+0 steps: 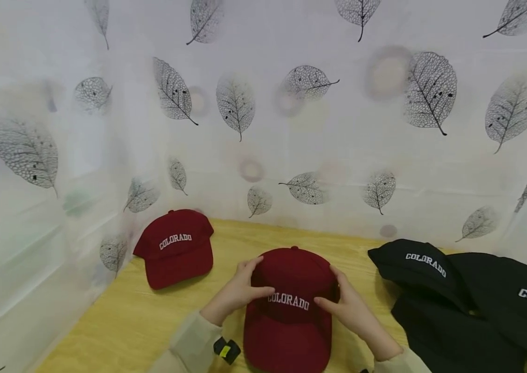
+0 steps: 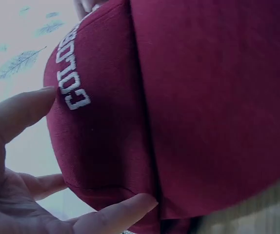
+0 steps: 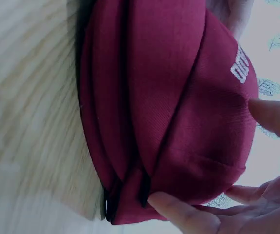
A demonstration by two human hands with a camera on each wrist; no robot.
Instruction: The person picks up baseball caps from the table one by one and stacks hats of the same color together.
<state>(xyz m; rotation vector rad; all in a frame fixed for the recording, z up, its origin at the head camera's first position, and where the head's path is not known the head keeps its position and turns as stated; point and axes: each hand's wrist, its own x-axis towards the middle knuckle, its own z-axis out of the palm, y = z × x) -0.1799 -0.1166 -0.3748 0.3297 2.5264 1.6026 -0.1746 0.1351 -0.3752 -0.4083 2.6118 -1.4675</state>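
A dark red baseball cap with white COLORADO lettering sits in front of me, brim toward me. In the right wrist view, several red brims lie layered under the top one, so caps are nested here. My left hand grips the crown's left side, thumb at the start of the lettering. On the opposite side my right hand holds the crown, thumb just past the last letter. Both wrist views show fingertips pressing near the crown's lower edge. The back of the crown is hidden.
Another red COLORADO cap rests at the table's back left. Black COLORADO caps overlap in a pile on the right. The yellow wood-grain table meets a white leaf-printed curtain behind and at the sides.
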